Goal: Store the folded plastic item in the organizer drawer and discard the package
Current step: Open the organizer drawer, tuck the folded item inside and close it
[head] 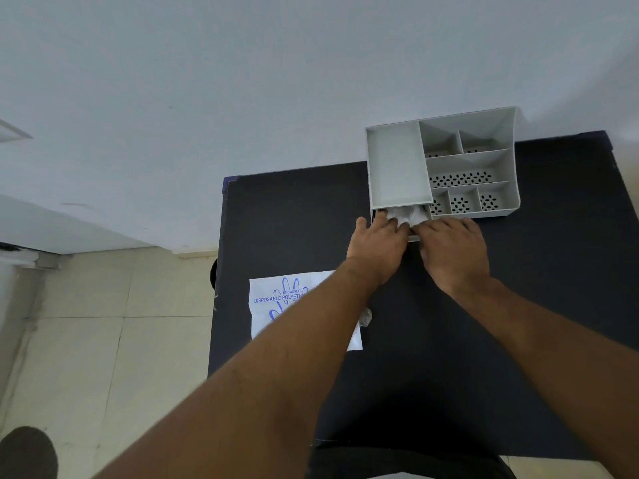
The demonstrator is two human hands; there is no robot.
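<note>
Folded plastic item (crumpled) in drawer under both hands

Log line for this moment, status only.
stage: storing | both hands pressing folded plastic into organizer drawer | package on table, not discarded

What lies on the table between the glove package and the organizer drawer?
In the head view, only bare black table separates the package from the organizer drawer; the left forearm crosses above that stretch. Both hands are at the drawer.
</note>
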